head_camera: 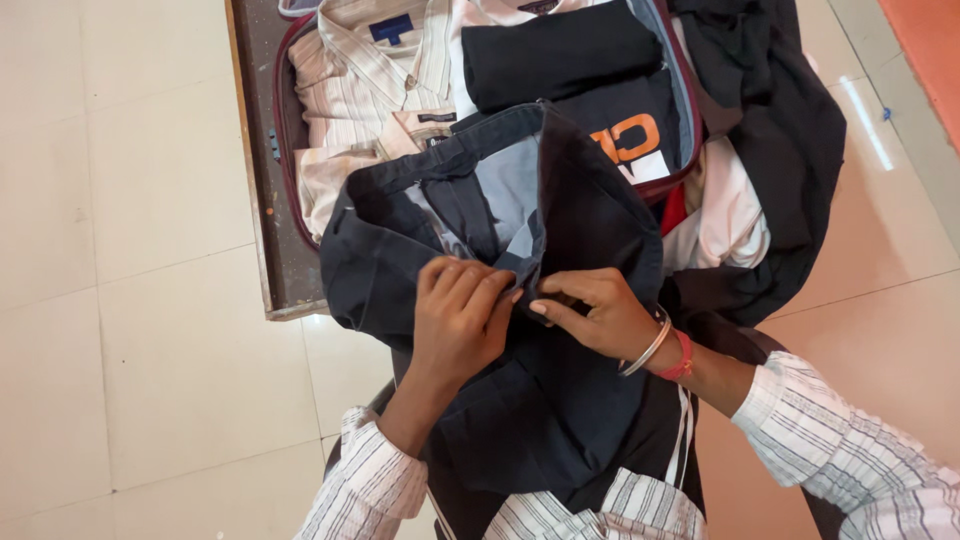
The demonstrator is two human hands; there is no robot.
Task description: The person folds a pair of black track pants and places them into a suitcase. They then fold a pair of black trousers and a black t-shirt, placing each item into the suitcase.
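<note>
A pair of dark navy trousers (560,230) is held up over the lap, waistband open toward the suitcase (288,150). The left hand (458,318) is closed in a narrow grip on the fly edge of the waistband, and the right hand (600,315) pinches the same edge just beside it, fingertips nearly touching. Behind the trousers, the open suitcase holds a folded striped shirt (360,80) and a black garment with orange lettering (625,135); it rests on a tiled floor (120,300)
</note>
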